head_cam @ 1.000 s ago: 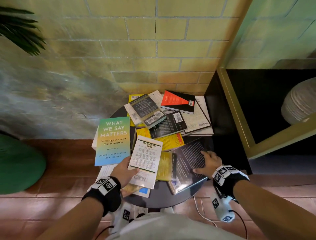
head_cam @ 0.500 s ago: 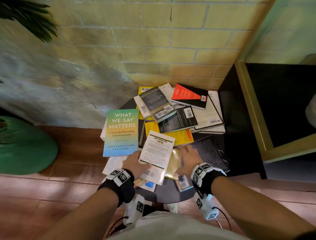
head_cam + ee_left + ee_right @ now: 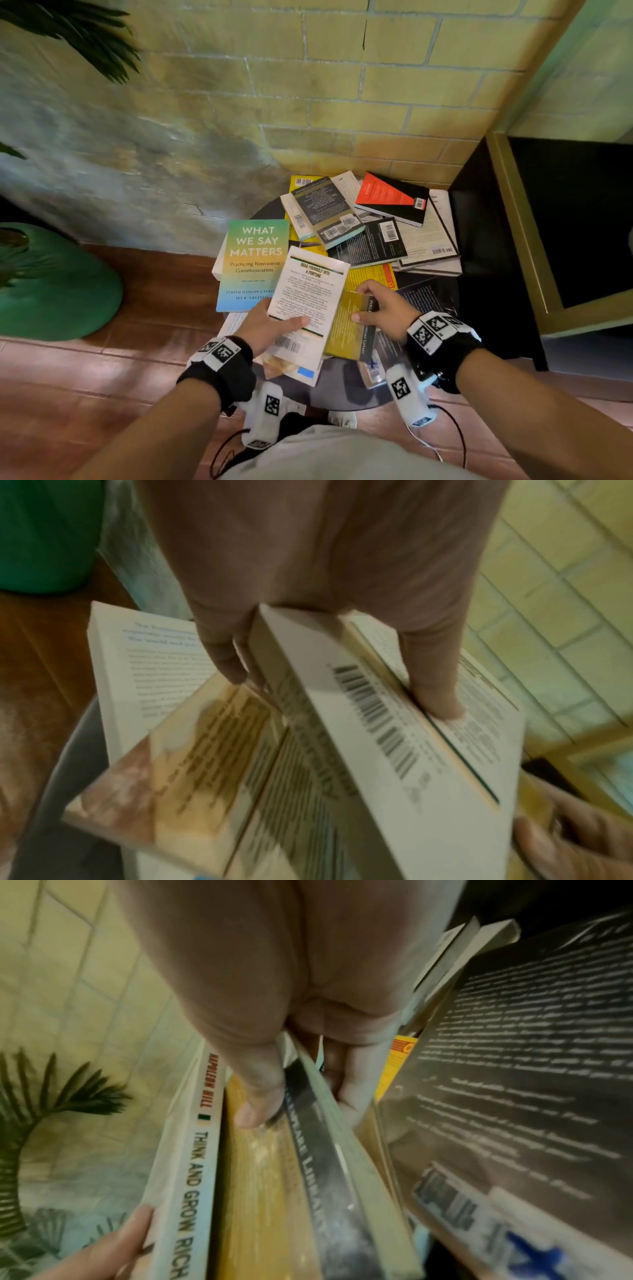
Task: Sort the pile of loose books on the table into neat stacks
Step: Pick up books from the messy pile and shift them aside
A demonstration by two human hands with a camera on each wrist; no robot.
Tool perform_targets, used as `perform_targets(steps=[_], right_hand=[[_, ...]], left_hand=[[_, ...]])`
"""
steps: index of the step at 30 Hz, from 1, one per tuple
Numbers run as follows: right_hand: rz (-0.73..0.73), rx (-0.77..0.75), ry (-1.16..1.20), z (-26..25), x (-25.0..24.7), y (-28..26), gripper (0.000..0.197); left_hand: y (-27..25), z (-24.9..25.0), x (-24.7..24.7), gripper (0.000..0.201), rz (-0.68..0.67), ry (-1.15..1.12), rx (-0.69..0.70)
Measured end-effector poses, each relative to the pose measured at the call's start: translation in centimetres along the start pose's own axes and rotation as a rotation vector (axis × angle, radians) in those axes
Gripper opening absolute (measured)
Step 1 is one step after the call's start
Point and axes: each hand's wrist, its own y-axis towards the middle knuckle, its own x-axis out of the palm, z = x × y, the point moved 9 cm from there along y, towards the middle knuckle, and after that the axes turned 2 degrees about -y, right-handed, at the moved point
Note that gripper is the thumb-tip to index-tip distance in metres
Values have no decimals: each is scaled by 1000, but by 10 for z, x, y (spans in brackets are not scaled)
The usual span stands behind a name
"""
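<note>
1. The left hand (image 3: 265, 325) is holding a white paperback (image 3: 308, 298), its back cover headed "Read Yourself into a Fortune"; the grip is closed on it, with the thumb lying across the cover and the other fingers underneath.
2. In the right wrist view, the spine of that white paperback (image 3: 192, 1164) is reading "Napoleon Hill, Think and Grow Rich".
3. The right hand (image 3: 383, 310) is pinching a yellow book with a grey spine (image 3: 349, 325), its grip narrow, thumb on the cover and fingers behind it.
4. The two held books are sitting side by side, touching, tilted up above the near edge of the round dark counter (image 3: 342, 394).
5. A dark glossy book (image 3: 428, 298) with white text is lying just right of the right hand, partly under the yellow book.
6. A green and blue book, "What We Say Matters" (image 3: 255, 263), is lying flat at the counter's left, its corner tucked under the white paperback.
7. Farther back, the loose pile (image 3: 370, 233) is overlapping at odd angles, with a red and black book (image 3: 390, 198) on top near the brick wall (image 3: 342, 85).
8. A green pot (image 3: 51, 284) is standing on the floor, well left of the counter.
</note>
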Motion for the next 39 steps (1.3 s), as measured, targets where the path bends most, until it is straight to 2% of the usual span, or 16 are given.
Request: perform_targets(steps=[3,4,7,12,16,19,21,23,26,30,33,39], right_hand=[[14,-15,37,-17,8,9,33],[25,-18,34,-22,12,13,34],[56,-10,-60,-33,25,24,43],[-24,32,-235,-35,56,40,54],[-26,98,-389,-24,58,41,70],[-62,184,-647,-7,54,39,69],[-121,195,-773,-1,57,39,66],[-177,175,-883,3,63,36,70],[-179,182,-985,9,66,28,96],[-166,167,-1075,7,70,28,111],[-154,168,-1065,2,74,31,113],[-80,190,-967,1,87,26,111]], left_hand=[[8,-9,-24,94,43,-91,-14],[9,-13,-31,99,46,-131,-16],[9,-18,-46,92,71,-248,-19],[5,-18,-88,63,253,-231,58],[10,-12,-114,68,322,-263,111],[21,-7,-129,76,343,-313,127],[29,-2,-134,83,351,-247,125],[36,-1,-133,94,329,-147,79],[41,-12,-123,102,244,45,-20],[50,-18,-120,107,207,283,-1],[53,-20,-120,112,157,300,-23],[55,-15,-121,97,128,265,-8]])
